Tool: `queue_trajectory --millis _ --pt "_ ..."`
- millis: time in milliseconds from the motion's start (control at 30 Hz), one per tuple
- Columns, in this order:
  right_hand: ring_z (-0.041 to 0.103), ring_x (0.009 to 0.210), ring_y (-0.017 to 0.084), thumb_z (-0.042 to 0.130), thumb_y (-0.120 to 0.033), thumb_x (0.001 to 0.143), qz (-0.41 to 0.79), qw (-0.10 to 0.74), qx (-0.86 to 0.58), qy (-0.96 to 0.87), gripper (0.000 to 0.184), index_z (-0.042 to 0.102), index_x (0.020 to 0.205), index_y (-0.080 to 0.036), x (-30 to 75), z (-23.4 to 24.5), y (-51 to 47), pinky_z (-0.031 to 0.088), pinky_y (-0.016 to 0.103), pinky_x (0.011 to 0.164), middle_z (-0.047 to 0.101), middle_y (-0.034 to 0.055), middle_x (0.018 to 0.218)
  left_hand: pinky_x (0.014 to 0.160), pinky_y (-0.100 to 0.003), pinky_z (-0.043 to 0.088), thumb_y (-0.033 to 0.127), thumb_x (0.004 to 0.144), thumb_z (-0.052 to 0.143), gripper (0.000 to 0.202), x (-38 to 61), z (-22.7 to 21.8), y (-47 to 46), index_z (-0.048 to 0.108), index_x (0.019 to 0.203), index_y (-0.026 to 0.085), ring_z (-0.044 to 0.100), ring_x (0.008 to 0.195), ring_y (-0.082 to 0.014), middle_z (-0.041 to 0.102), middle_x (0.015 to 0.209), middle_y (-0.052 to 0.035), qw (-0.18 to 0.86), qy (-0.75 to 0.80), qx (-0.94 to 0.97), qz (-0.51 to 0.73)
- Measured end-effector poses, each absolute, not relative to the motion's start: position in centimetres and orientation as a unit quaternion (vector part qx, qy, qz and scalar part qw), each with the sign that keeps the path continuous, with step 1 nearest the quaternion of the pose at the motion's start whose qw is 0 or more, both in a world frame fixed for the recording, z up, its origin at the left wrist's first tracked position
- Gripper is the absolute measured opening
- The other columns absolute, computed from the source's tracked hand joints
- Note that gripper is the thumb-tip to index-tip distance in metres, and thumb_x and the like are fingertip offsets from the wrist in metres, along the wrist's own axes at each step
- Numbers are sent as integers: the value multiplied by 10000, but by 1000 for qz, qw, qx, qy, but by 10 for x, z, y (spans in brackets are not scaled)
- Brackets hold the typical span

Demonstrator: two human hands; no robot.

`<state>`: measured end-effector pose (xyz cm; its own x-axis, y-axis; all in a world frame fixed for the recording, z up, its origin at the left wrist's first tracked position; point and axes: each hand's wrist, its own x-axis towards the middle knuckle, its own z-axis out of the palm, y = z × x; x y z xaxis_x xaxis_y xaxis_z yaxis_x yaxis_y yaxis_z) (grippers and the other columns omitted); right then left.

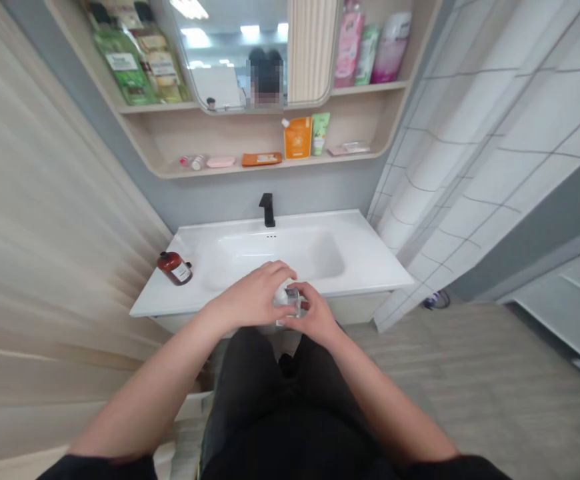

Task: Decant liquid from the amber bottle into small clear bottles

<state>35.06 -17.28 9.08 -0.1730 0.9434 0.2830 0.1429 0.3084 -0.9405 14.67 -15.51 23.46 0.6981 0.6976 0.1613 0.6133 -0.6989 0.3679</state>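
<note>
Both of my hands hold a small clear container (293,302) with a whitish part, in front of the sink's front edge. My left hand (260,293) curves over it from the left, thumb and fingers closed around its side. My right hand (314,315) grips it from the right, with thumb and index finger pressed on it. A dark reddish bit shows by the right fingers. The fingers hide much of the container, so its exact kind is unclear. Beyond the hands lies the white sink (355,233) with its black faucet (267,210).
A brown bottle (174,268) with a white label lies at the counter's left. Above, a wooden shelf cabinet (250,127) frames a mirror (220,60). It holds an orange pouch (298,138), a green tube (319,133), a pink bar (221,162) and several bottles. A curtain hangs left.
</note>
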Motion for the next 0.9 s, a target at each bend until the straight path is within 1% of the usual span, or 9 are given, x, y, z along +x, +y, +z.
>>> queue_trajectory --millis 100,200,267,367,433,567,700,800,900 --pt "719 1133 314 1020 -502 658 407 481 -419 -655 732 687 1279 -301 353 92 -174 630 414 882 735 62 1255 967 -445 558 318 966 698 233 147 226 -162 708 1180 228 731 1056 -323 756 1068 -121 130 428 885 125" --pt "722 1120 309 1007 -495 682 414 472 -414 -659 704 688 1278 -298 354 93 -175 630 415 884 739 61 1239 1028 -450 544 179 880 700 362 146 222 -168 686 1235 246 700 1166 -319 742 1192 -110 131 368 913 121" --pt "722 1128 306 1010 -491 679 423 473 -408 -657 727 684 1300 -298 353 92 -176 631 409 881 736 63 1260 1055 -466 545 195 853 727 479 145 221 -171 649 1323 244 676 1219 -324 711 1297 -116 124 375 908 140" --pt "717 1131 291 1022 -490 667 431 471 -396 -660 753 678 1305 -284 351 91 -177 624 394 891 728 61 1270 1001 -483 569 297 946 673 279 144 223 -174 669 1214 221 702 1100 -321 723 1157 -111 112 434 885 130" --pt "711 1122 279 1022 -499 670 431 465 -393 -666 737 678 1282 -274 350 90 -177 619 389 900 726 56 1256 1025 -475 564 247 961 632 187 144 225 -176 679 1141 230 702 1098 -307 724 1108 -93 124 404 899 117" --pt "709 1116 275 1015 -527 680 434 463 -395 -665 723 675 1265 -270 348 88 -178 616 386 890 722 58 1261 1167 -481 510 220 895 720 411 145 230 -177 649 1298 265 640 1313 -317 688 1345 -99 140 334 922 137" --pt "700 1202 304 1032 -523 662 429 460 -394 -670 801 670 1337 -290 350 89 -179 612 393 907 707 74 1340 1031 -514 575 373 985 684 421 147 223 -178 610 1364 206 709 1193 -361 702 1299 -165 97 487 856 145" --pt "703 1195 312 1031 -502 662 415 452 -403 -679 791 682 1337 -284 350 89 -180 608 406 918 705 86 1354 1042 -470 578 220 967 646 439 146 217 -182 594 1403 237 729 1194 -316 739 1282 -124 148 452 870 128" --pt "707 1179 308 1015 -499 682 420 453 -397 -679 762 684 1332 -278 349 88 -179 609 400 901 701 93 1364 1164 -447 525 164 899 705 633 146 215 -186 544 1502 270 644 1390 -297 673 1492 -115 164 387 895 150"
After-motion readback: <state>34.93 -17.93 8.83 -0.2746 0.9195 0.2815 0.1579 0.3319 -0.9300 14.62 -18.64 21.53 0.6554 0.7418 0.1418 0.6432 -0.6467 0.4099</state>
